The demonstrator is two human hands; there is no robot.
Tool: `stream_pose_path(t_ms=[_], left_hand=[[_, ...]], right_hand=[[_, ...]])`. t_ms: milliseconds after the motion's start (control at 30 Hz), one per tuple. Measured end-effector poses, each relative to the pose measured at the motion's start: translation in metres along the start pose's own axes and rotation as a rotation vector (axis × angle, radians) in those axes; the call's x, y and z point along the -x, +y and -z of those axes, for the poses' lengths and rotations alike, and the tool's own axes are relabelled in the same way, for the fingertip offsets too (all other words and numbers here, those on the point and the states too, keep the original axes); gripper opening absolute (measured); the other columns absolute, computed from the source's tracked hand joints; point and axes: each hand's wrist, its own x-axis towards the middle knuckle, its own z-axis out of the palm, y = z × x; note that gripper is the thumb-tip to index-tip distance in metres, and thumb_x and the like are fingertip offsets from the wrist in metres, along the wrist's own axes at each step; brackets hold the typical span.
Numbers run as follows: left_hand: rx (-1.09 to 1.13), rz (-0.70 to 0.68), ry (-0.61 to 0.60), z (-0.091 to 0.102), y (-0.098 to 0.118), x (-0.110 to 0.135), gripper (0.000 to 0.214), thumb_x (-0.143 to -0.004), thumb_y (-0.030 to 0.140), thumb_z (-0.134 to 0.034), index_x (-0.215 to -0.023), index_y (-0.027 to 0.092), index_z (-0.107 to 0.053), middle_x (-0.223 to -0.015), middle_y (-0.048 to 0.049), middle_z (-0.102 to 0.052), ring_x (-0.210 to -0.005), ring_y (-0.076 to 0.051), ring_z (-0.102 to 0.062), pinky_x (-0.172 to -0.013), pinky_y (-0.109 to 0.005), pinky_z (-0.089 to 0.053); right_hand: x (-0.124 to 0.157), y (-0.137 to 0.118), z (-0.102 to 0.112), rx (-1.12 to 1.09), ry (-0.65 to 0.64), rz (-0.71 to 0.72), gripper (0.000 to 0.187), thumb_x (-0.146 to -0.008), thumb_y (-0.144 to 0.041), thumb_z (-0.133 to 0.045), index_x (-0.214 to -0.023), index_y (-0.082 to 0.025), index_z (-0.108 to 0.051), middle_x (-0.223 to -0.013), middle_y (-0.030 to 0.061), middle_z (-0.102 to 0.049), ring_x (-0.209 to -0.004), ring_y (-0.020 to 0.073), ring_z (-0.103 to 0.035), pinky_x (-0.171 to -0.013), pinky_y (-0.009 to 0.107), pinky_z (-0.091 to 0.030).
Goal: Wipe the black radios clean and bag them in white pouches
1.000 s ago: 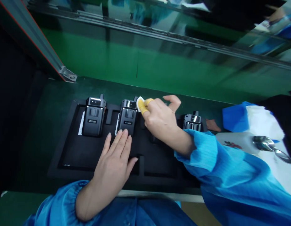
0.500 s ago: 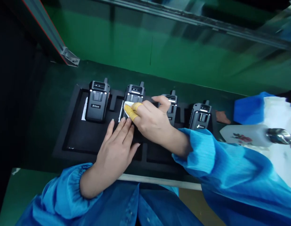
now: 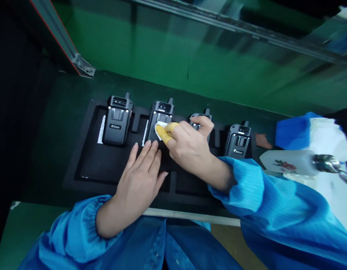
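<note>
My right hand (image 3: 187, 146), with yellow covers on its fingers, pinches a small white wiping cloth (image 3: 159, 129) and presses it on the back of a black two-way radio (image 3: 161, 108). My left hand (image 3: 141, 178) lies flat, fingers stretched out, its fingertips at the lower end of the same radio. To the left lies another radio (image 3: 116, 125) marked "Riton". A third radio (image 3: 205, 115) is partly hidden behind my right hand. Farther right rests a radio (image 3: 238, 140) above my right sleeve. All lie in a black tray (image 3: 100, 168).
At the right lie a white bottle (image 3: 291, 162) with a rose print and metal top, a blue box (image 3: 293, 131) and white cloths or paper (image 3: 328, 138). A brownish scrap (image 3: 262, 141) is near the last radio. A green panel (image 3: 162, 52) stands behind the tray.
My right hand has slid the white cloth a little to the right across the radio's back. My left hand stays at the radio's lower end.
</note>
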Motion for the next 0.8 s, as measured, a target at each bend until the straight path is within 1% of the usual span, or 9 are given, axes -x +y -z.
stream_pose_path(t_ms=[100, 200, 267, 333, 467, 567, 633, 700, 800], left_hand=[[-0.021, -0.01, 0.009, 0.0, 0.0, 0.0, 0.039, -0.094, 0.026, -0.044, -0.121, 0.002, -0.059, -0.132, -0.0194, -0.058, -0.126, -0.031, -0.053, -0.11, -0.052, -0.036], [-0.015, 0.001, 0.0, 0.0, 0.0, 0.0, 0.04, -0.094, 0.026, -0.044, -0.123, 0.003, -0.058, -0.132, -0.0191, -0.058, -0.127, -0.031, -0.052, -0.11, -0.053, -0.036], [-0.004, 0.006, -0.004, 0.0, 0.0, 0.001, 0.04, -0.094, 0.027, -0.045, -0.125, 0.004, -0.057, -0.131, -0.0189, -0.059, -0.128, -0.032, -0.05, -0.11, -0.055, -0.035], [0.002, 0.004, -0.006, -0.001, 0.0, 0.001, 0.04, -0.094, 0.026, -0.045, -0.125, 0.004, -0.057, -0.132, -0.0195, -0.058, -0.128, -0.032, -0.05, -0.111, -0.056, -0.034], [0.014, -0.013, 0.015, -0.001, 0.0, 0.001, 0.039, -0.094, 0.026, -0.045, -0.122, 0.002, -0.058, -0.133, -0.0207, -0.057, -0.128, -0.031, -0.051, -0.11, -0.054, -0.037], [0.05, -0.009, 0.065, 0.004, -0.002, 0.003, 0.037, -0.094, 0.026, -0.046, -0.119, 0.003, -0.059, -0.131, -0.0193, -0.059, -0.125, -0.029, -0.054, -0.108, -0.052, -0.04], [0.064, 0.009, 0.116, 0.01, -0.008, 0.007, 0.035, -0.094, 0.026, -0.048, -0.118, 0.004, -0.059, -0.128, -0.0186, -0.062, -0.123, -0.028, -0.056, -0.109, -0.052, -0.039], [0.044, 0.051, 0.15, 0.018, -0.017, 0.013, 0.034, -0.093, 0.026, -0.05, -0.119, 0.005, -0.059, -0.127, -0.0184, -0.062, -0.123, -0.029, -0.056, -0.111, -0.054, -0.036], [-0.029, 0.141, 0.153, 0.027, -0.033, 0.022, 0.037, -0.092, 0.025, -0.051, -0.125, 0.007, -0.054, -0.132, -0.0193, -0.058, -0.128, -0.031, -0.05, -0.111, -0.058, -0.032]], right_hand=[[0.004, 0.001, 0.002, 0.02, -0.001, -0.023, 0.034, -0.085, -0.007, -0.044, -0.059, -0.019, -0.062, -0.069, 0.0012, -0.055, -0.076, 0.0144, -0.041, -0.088, 0.041, -0.018], [-0.003, -0.004, 0.002, -0.049, -0.017, -0.03, 0.034, -0.086, -0.007, -0.044, -0.06, -0.019, -0.062, -0.068, 0.0009, -0.052, -0.076, 0.0147, -0.04, -0.087, 0.041, -0.018], [-0.008, -0.006, 0.001, -0.105, -0.024, -0.026, 0.035, -0.088, -0.007, -0.043, -0.062, -0.019, -0.063, -0.069, 0.0011, -0.053, -0.076, 0.0149, -0.04, -0.087, 0.041, -0.018], [-0.006, -0.006, 0.001, -0.116, -0.027, -0.021, 0.035, -0.088, -0.008, -0.042, -0.063, -0.019, -0.063, -0.072, 0.0015, -0.055, -0.076, 0.015, -0.04, -0.088, 0.041, -0.018], [0.013, 0.008, 0.007, 0.017, -0.094, -0.073, 0.033, -0.086, -0.008, -0.042, -0.063, -0.018, -0.063, -0.071, 0.0013, -0.057, -0.076, 0.015, -0.043, -0.088, 0.04, -0.02], [0.016, 0.022, 0.015, 0.101, -0.082, -0.129, 0.03, -0.083, -0.009, -0.041, -0.066, -0.019, -0.064, -0.076, 0.0024, -0.061, -0.075, 0.0151, -0.046, -0.087, 0.041, -0.022], [0.007, 0.029, 0.02, 0.096, -0.039, -0.156, 0.031, -0.083, -0.009, -0.04, -0.07, -0.02, -0.066, -0.081, 0.0034, -0.063, -0.075, 0.0156, -0.048, -0.086, 0.042, -0.024], [-0.01, 0.031, 0.021, 0.051, -0.011, -0.162, 0.032, -0.084, -0.01, -0.039, -0.072, -0.021, -0.066, -0.083, 0.0041, -0.065, -0.076, 0.0162, -0.049, -0.086, 0.044, -0.025], [-0.041, 0.026, 0.014, -0.035, -0.006, -0.121, 0.032, -0.087, -0.014, -0.038, -0.077, -0.021, -0.068, -0.085, 0.004, -0.064, -0.078, 0.0165, -0.05, -0.087, 0.047, -0.024]])
